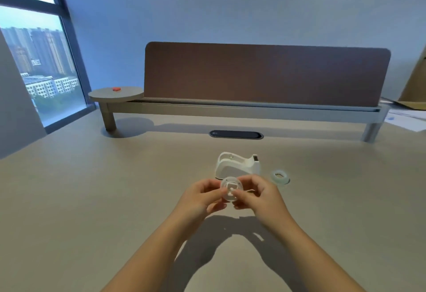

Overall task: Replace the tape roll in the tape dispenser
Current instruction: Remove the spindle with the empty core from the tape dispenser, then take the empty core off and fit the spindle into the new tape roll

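A white tape dispenser point(238, 164) stands on the beige desk point(92, 199), its roll cradle showing nothing inside and its cutter pointing right. Just in front of it I hold a small round white spool with a clear ring around it point(230, 189). My left hand point(202, 197) pinches its left edge and my right hand point(255, 196) pinches its right side, thumb on the hub. A translucent tape roll point(280, 177) lies flat on the desk to the right of the dispenser, apart from both hands.
A brown divider panel point(265, 75) on a raised shelf rail crosses the back of the desk. A round side shelf point(116, 94) carries a small red object point(116, 89). A dark cable grommet point(236, 134) sits behind the dispenser. Papers point(405, 117) lie at far right.
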